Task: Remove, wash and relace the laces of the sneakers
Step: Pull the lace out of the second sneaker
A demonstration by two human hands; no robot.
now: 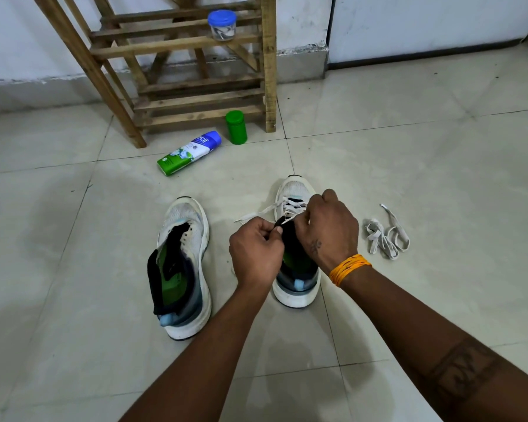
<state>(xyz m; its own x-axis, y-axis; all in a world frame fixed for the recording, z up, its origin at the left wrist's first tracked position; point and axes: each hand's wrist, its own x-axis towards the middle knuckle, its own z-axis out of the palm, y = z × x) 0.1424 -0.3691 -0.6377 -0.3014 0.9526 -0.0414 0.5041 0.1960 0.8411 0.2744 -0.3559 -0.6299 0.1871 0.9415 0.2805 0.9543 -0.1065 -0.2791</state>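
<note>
Two sneakers [186, 263] are set side by side on the floor [409, 147]; a loose lace [386, 234] lies right of them. Behind, a bottle [189, 153] and a canister [236, 127] lie before a rack [177, 71], on which a jar [222, 25] is placed.

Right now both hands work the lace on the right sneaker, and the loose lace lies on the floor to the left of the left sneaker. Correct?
Not quite. In the head view the loose lace lies to the right of the right sneaker, not left of the left sneaker. Both hands, left and right, do work that sneaker's lace.
</note>
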